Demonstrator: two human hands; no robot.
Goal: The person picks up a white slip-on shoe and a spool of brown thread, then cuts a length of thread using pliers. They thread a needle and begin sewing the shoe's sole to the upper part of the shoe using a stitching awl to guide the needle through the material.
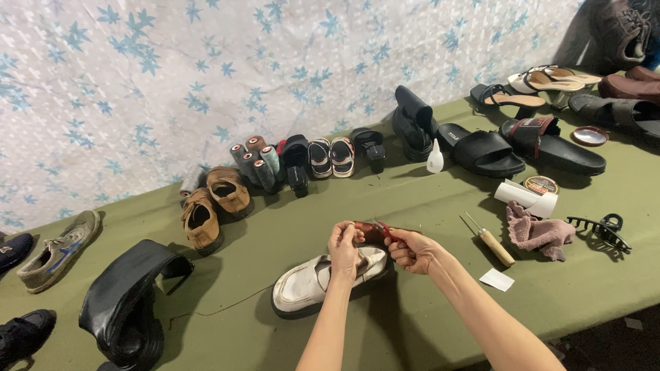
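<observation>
Lying on its sole at the near edge of the olive-green cloth table (426,206), white leather strap shoe (313,282); bracing its heel, left hand (344,247), fingers curled shut; pinching small red-handled pliers (385,230) there, right hand (412,251), wooden-handled awl (495,244) waiting nearby.

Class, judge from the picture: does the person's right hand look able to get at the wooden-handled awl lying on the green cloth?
Probably yes: the wooden-handled awl lies bare, just beside the right hand, nothing between them, though that hand holds a small red tool.
</observation>
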